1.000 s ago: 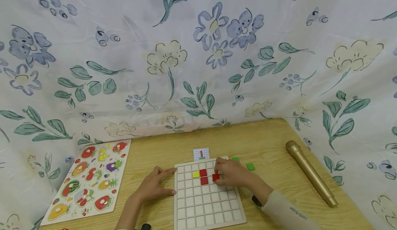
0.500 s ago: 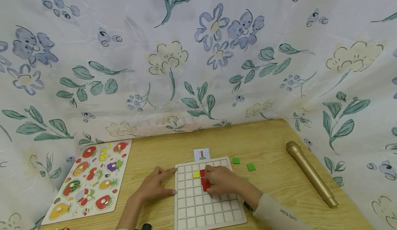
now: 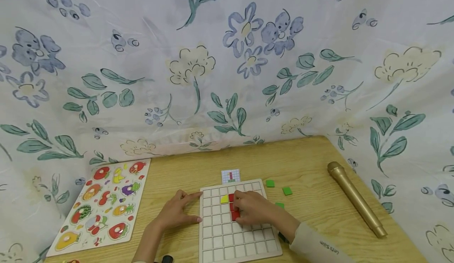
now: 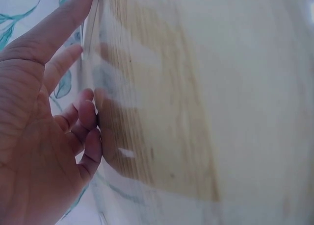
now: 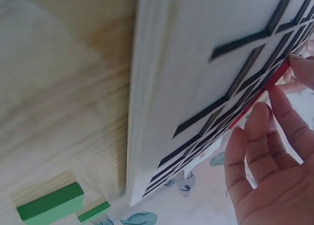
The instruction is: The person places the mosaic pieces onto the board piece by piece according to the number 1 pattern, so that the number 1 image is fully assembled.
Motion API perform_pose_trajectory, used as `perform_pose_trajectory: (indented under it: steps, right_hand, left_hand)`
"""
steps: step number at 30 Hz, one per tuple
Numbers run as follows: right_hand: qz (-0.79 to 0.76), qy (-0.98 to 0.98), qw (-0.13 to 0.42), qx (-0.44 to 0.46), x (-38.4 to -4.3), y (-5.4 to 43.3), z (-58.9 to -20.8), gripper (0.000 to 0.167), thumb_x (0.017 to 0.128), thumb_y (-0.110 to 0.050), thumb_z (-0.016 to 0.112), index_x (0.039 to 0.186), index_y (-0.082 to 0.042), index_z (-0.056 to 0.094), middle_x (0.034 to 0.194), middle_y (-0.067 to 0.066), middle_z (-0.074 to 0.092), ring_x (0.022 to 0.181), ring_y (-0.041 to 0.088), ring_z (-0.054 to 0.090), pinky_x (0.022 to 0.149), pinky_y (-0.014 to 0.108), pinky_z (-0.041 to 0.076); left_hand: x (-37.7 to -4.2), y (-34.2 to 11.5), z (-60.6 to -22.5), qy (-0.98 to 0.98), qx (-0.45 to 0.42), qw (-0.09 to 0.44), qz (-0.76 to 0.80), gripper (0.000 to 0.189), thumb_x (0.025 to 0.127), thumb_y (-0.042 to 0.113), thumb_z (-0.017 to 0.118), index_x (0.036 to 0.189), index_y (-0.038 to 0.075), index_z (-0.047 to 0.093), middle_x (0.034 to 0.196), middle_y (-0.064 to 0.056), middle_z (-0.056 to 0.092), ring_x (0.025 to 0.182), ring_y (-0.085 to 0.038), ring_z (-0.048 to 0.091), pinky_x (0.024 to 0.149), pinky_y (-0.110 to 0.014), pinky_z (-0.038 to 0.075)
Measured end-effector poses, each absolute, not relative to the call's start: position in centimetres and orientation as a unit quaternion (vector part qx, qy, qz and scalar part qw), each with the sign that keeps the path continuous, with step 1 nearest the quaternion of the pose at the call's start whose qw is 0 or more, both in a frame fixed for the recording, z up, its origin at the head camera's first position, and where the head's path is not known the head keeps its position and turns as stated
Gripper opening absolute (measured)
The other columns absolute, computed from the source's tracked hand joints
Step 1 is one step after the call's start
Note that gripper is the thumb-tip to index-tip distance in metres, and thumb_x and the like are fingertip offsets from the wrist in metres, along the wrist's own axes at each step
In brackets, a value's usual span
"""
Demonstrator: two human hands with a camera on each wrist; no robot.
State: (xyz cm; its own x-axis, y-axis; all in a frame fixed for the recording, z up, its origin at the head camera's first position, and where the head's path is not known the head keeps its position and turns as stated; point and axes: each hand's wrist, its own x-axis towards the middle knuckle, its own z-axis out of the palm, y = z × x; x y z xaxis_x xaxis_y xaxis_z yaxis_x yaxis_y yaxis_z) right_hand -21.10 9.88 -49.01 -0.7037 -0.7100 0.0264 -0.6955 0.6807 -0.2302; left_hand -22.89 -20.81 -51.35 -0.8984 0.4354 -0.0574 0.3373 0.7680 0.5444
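**Pinching lowest red tile (image 3: 235,216) with right grip (image 3: 255,208), at near end of red column**

Holding right grip together on the tile: setting thumb at near edge, forefinger toward far edge. Showing red between both fingertips in right wrist view. Locating tile on gridded board (image 3: 217,231), just left of the right palm, directly under thumb and forefinger.

Being square, showing no long axis alone. Lining up with middle red tile (image 3: 231,206) and top red tile (image 3: 231,197), forming one short column; running away from the body, along the grid. Judging alignment of tile with cell walls on that axis as the deciding relation. Hiding part of tile behind fingers, so not telling whether lying fully down in its cell.

Rating right grip as nearer by far. With left grip (image 3: 174,212), touching board's left edge through outstretched forefinger and thumb, holding nothing, standing well apart from red column.

Noting yellow tile (image 3: 224,199) just left of top red tile. Noting three green tiles (image 3: 287,191) on desk (image 3: 301,160), right of board, on right grip's side. Seeing small pattern card (image 3: 230,176) at board's far edge, roughly in line with the column.
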Motion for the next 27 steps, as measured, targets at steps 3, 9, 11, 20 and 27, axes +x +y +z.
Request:
perform_pose_trajectory:
  steps: [3, 9, 11, 20, 27]
  right_hand:
    - [-0.11, 0.916, 0.03, -0.385, -21.03, 9.87, -48.97, 0.018, 0.083, -0.033, 0.076, 0.088, -0.018, 0.07, 0.099, -0.007, 0.056, 0.074, 0.002, 0.045, 0.073, 0.023, 0.045]
    - [-0.106, 0.914, 0.019, -0.39, -20.96, 9.86, -49.0, 0.018, 0.083, -0.034, 0.076, 0.088, -0.017, 0.07, 0.099, -0.007, 0.056, 0.075, 0.002, 0.047, 0.074, 0.023, 0.046]
    - [-0.103, 0.915, 0.016, -0.39, -20.98, 9.87, -49.05, 0.018, 0.084, -0.035, 0.076, 0.088, -0.018, 0.07, 0.1, -0.007, 0.056, 0.075, 0.002, 0.047, 0.075, 0.023, 0.046]
    - [-0.115, 0.915, 0.025, -0.386, -21.06, 10.0, -49.3, 0.017, 0.084, -0.033, 0.077, 0.09, -0.018, 0.072, 0.1, -0.008, 0.057, 0.076, 0.001, 0.046, 0.077, 0.023, 0.046]
    - [-0.132, 0.914, 0.024, -0.383, -21.06, 10.19, -49.3, 0.022, 0.086, -0.036, 0.077, 0.095, -0.017, 0.073, 0.099, -0.008, 0.058, 0.075, 0.0, 0.048, 0.075, 0.021, 0.046]
  left_hand:
    - [-22.93, -20.84, -51.36, 0.936, 0.206, 0.09, 0.27, 0.083, 0.071, 0.054, 0.084, 0.144, 0.028, 0.054, 0.098, -0.002, 0.038, 0.076, -0.015, 0.035, 0.067, -0.031, 0.029]
    - [-22.96, -20.83, -51.41, 0.936, 0.205, 0.091, 0.27, 0.083, 0.07, 0.054, 0.084, 0.143, 0.028, 0.054, 0.098, -0.001, 0.038, 0.076, -0.014, 0.035, 0.067, -0.03, 0.03]
    - [-22.97, -20.83, -51.42, 0.937, 0.203, 0.091, 0.27, 0.083, 0.07, 0.055, 0.084, 0.143, 0.029, 0.055, 0.098, -0.001, 0.038, 0.076, -0.014, 0.035, 0.067, -0.03, 0.03]
    - [-22.95, -20.87, -51.43, 0.937, 0.204, 0.09, 0.27, 0.083, 0.07, 0.055, 0.084, 0.144, 0.03, 0.054, 0.098, -0.001, 0.038, 0.075, -0.014, 0.034, 0.067, -0.03, 0.03]
    - [-22.85, -20.83, -51.35, 0.936, 0.203, 0.093, 0.272, 0.083, 0.071, 0.054, 0.084, 0.144, 0.03, 0.053, 0.097, -0.001, 0.038, 0.072, -0.013, 0.032, 0.065, -0.029, 0.029]
